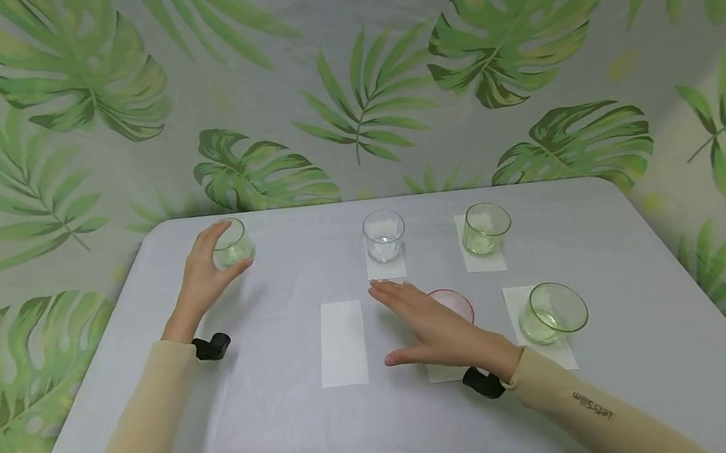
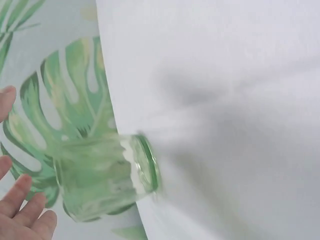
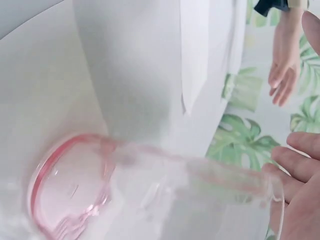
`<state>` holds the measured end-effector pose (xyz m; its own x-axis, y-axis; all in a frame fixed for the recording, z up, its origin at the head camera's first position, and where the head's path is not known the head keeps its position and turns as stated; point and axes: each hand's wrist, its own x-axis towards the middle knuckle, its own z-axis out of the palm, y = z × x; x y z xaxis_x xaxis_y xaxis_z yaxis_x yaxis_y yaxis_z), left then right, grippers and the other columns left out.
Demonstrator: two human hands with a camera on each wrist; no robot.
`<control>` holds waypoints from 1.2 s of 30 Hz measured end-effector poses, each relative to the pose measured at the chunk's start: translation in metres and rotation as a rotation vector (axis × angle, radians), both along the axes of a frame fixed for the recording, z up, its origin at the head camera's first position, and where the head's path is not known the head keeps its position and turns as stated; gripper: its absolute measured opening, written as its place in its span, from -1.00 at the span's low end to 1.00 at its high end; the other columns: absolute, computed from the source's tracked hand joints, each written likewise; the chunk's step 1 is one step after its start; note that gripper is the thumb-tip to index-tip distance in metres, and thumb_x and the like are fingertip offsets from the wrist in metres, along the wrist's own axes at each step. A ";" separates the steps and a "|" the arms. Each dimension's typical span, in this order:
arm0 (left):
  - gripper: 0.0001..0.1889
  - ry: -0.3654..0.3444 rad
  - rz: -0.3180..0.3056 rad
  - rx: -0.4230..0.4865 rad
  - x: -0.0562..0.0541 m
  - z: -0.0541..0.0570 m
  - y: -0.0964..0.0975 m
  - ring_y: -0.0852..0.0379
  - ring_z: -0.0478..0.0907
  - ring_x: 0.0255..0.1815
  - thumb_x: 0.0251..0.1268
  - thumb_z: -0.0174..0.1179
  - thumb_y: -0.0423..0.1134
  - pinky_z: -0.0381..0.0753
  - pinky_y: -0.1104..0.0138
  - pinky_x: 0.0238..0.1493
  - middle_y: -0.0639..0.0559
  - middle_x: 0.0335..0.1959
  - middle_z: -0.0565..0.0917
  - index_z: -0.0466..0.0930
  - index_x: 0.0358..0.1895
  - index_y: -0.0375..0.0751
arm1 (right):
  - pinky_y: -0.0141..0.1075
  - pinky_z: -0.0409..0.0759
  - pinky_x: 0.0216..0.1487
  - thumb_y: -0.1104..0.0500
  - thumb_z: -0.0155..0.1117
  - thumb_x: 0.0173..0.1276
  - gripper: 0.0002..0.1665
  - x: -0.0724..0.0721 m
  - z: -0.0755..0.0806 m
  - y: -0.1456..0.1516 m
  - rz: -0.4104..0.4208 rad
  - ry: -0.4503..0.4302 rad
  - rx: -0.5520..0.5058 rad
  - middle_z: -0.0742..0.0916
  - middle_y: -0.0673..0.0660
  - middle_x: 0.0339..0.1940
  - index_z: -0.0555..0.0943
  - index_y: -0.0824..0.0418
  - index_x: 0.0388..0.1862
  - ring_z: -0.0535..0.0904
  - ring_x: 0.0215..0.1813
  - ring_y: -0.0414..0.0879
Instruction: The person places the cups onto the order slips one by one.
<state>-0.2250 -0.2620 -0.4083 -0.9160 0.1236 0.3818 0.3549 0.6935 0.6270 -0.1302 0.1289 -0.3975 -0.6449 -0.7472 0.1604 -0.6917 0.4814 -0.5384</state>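
Observation:
At the far left of the table, my left hand [image 1: 203, 274] is spread around a green-tinted drinking glass [image 1: 238, 247], thumb to one side. In the left wrist view that glass [image 2: 97, 175] stands upright with a gap between it and the fingers [image 2: 37, 210]. My right hand [image 1: 435, 332] reaches over a pink-tinted glass [image 1: 454, 304] and partly hides it in the head view. Its fingers are loosely extended, the thumb apart. The right wrist view has the pink glass [image 3: 72, 185] close beside the fingers [image 3: 295, 162], with nothing gripped.
A colourless glass [image 1: 384, 235] and a green glass [image 1: 486, 229] stand on white paper strips at the back. Another green glass [image 1: 551, 314] sits on paper at the right front. One bare paper strip [image 1: 343, 345] lies left of the right hand. Leaf-patterned cloth [image 1: 358, 110] hangs behind.

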 end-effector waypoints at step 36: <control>-0.20 -0.170 0.111 0.023 -0.029 -0.019 -0.025 -0.38 0.12 0.35 0.22 0.32 -0.21 0.12 -0.18 0.31 -0.39 0.43 0.07 0.11 0.44 -0.38 | -0.07 -0.02 0.47 -0.14 0.35 0.25 0.05 0.002 -0.045 -0.049 -0.013 -0.006 0.240 0.17 0.33 0.49 0.11 0.40 0.47 0.01 0.50 0.19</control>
<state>-0.2544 -0.2869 -0.4276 -0.9749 0.0113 0.2222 0.1649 0.7070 0.6878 -0.1277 0.0798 -0.4427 -0.6555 -0.7548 -0.0253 -0.6813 0.6054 -0.4116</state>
